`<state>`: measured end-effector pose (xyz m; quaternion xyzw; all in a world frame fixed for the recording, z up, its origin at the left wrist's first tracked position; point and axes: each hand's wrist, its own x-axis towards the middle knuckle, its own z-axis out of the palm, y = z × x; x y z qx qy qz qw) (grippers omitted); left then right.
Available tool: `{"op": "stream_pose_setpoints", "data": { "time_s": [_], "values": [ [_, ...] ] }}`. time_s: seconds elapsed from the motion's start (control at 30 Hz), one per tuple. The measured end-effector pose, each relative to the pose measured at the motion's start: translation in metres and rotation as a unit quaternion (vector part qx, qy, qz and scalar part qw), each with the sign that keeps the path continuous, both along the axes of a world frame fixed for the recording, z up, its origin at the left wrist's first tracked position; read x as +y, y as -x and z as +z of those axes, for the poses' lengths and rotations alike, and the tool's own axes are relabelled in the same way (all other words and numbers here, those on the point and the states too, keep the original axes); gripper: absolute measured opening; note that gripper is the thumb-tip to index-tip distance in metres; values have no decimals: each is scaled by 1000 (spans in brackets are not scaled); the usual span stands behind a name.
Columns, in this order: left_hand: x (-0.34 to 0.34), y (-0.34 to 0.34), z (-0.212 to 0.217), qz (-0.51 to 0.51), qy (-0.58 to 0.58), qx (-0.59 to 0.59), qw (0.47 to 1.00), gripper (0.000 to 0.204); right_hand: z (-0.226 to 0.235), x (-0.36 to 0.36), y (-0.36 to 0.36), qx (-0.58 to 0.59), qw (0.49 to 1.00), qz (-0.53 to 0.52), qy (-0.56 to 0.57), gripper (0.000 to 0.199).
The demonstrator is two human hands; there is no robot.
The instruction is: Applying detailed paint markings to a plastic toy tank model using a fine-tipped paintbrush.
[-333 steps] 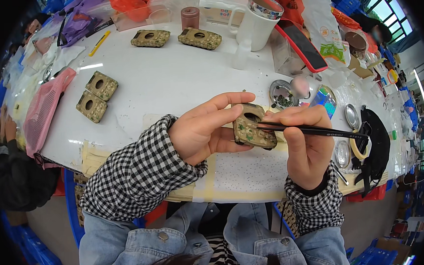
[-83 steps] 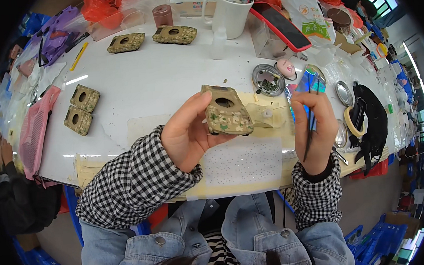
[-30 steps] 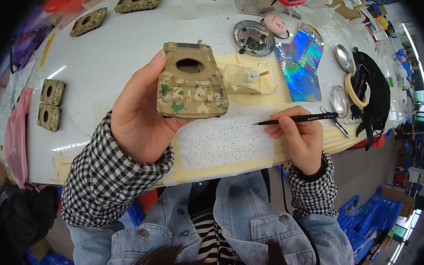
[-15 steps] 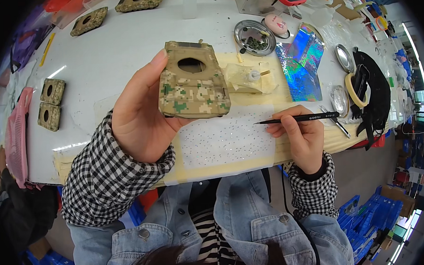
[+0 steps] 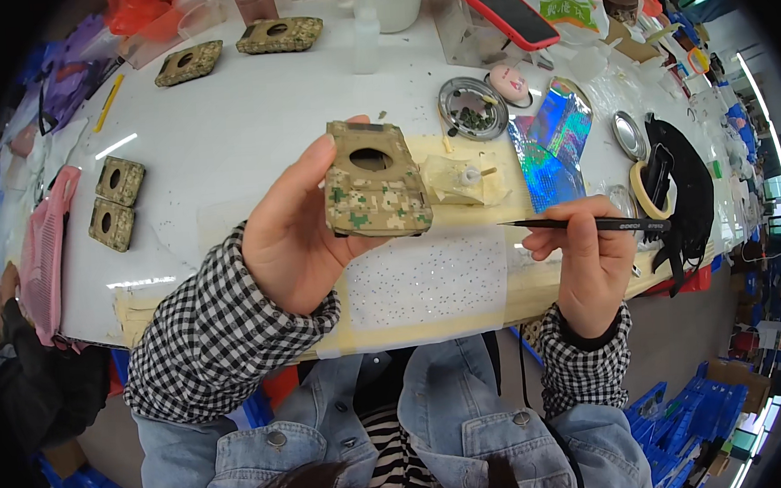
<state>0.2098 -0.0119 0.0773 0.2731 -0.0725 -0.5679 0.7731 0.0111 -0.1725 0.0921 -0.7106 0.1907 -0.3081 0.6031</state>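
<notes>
My left hand [image 5: 296, 232] holds up a camouflage-painted model hull [image 5: 373, 181], tan with green patches and a round hole in its top, above the white table [image 5: 221, 111]. My right hand [image 5: 588, 259] grips a thin black brush [image 5: 586, 224] level, its tip pointing left toward the hull but apart from it. A tan model turret [image 5: 462, 179] lies on a taped paper sheet [image 5: 429, 282] just behind the hull.
Two camouflage hulls [image 5: 115, 203] lie at the left, two more [image 5: 235, 48] at the back. A round metal dish [image 5: 471, 107], a shiny blue foil sheet [image 5: 550, 140], a tape roll [image 5: 642, 188] and a black pouch [image 5: 686, 181] sit to the right. A pink mesh tray [image 5: 42, 252] lies at the far left.
Earlier the hull lay low near the brush; now my left hand holds it raised and turned top-up. In the last second little has moved.
</notes>
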Motion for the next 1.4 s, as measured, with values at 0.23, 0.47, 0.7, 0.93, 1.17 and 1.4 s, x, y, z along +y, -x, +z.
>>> {"op": "stream_pose_setpoints", "data": {
  "time_s": [0.23, 0.47, 0.7, 0.93, 1.17, 1.4],
  "values": [
    [1, -1, 1, -16, 1, 18, 1000, 44, 29, 17, -46, -116, 990, 64, 38, 20],
    [3, 0, 6, -18, -12, 28, 999, 43, 23, 25, -65, -105, 985, 104, 90, 15],
    [3, 1, 5, -18, -13, 17, 1000, 44, 23, 30, -65, -101, 986, 129, 37, 15],
    [3, 0, 5, -17, -11, 14, 1000, 44, 21, 28, -65, -91, 985, 132, 69, 15],
    [3, 1, 5, -15, -5, 19, 1000, 44, 20, 28, -65, -93, 984, 134, 66, 15],
    [3, 0, 4, -15, -7, 19, 1000, 44, 20, 28, -65, -88, 984, 135, 73, 15]
  ]
}}
